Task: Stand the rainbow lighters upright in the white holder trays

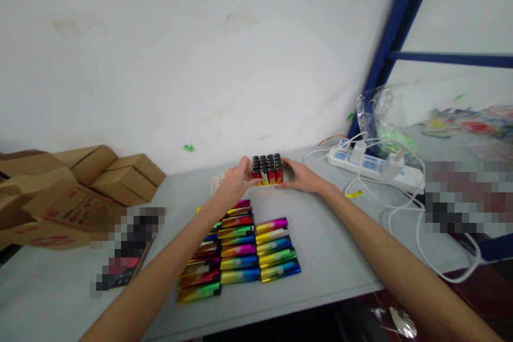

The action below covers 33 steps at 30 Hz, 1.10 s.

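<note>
While the block of upright lighters (267, 169) stands at the far part of the grey table (332, 246), I press it from both sides. My left hand (234, 181) grips its left side with curled fingers, and my right hand (300, 176) holds the right side. Nearer to me, rows of colourful lighters (240, 251) lie flat. Cardboard boxes (100, 173) are on the left, a white power strip (371, 165) on the right.
</note>
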Available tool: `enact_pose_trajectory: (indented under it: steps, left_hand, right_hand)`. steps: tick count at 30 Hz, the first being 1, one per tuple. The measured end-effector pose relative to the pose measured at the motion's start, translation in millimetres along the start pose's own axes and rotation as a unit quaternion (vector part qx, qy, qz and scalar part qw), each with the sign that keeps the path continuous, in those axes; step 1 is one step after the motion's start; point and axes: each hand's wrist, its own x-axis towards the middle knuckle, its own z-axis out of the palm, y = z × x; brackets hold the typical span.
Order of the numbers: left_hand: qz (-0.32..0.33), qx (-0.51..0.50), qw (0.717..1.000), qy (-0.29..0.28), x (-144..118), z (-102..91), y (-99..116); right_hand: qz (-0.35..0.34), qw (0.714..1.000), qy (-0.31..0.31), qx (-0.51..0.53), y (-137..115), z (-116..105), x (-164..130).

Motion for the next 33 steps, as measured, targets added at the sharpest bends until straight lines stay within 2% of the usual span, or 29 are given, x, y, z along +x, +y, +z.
enact_pose_trajectory:
  steps: [4,6,7,8,11,13,16,20,23,25,27,30,33]
  left_hand:
    - [-0.020,0.027,0.999,0.031,-12,-10.3,13]
    - [-0.006,0.072,0.996,0.055,-24,-16.0,25]
    - [0.007,0.095,0.994,0.047,-31,-17.1,32]
    - [0.022,0.111,0.993,0.017,-40,-16.5,39]
    - [0.059,0.121,0.983,-0.126,-63,-5.7,53]
    - [0.073,0.130,0.971,-0.186,-71,4.5,57]
    - [0.071,0.146,0.962,-0.220,-72,14.7,58]
    - [0.032,0.101,0.964,-0.244,-63,14.8,57]
    - [0.008,0.041,0.980,-0.194,-59,11.4,56]
    - [0.008,-0.019,0.993,-0.118,-59,9.2,55]
    - [-0.008,-0.122,0.991,-0.049,-59,7.4,54]
    - [-0.066,-0.301,0.951,-0.005,-58,4.6,53]
    - [-0.117,-0.417,0.901,0.008,-58,-0.1,52]
  right_hand:
    - [0.000,1.000,-0.002,0.009,-2,0,0]
    - [0.002,1.000,-0.005,0.014,-3,-1,1]
    - [0.004,1.000,-0.006,0.014,-4,-1,1]
    - [0.007,1.000,-0.006,0.011,-5,-2,0]
    - [0.019,1.000,-0.002,0.001,-7,-3,0]
    - [0.019,1.000,0.000,0.004,-8,-3,-1]
    - [0.016,1.000,0.001,0.006,-9,-3,-1]
    - [0.014,1.000,0.000,0.003,-7,-3,-1]
    - [0.017,1.000,-0.001,0.010,-6,-3,0]
    - [0.021,1.000,-0.001,0.008,-7,-3,0]
    - [0.019,1.000,-0.001,0.009,-10,-3,0]
    - [0.018,1.000,-0.003,0.020,-14,-4,0]
    - [0.029,0.999,-0.007,0.020,-17,-4,-1]
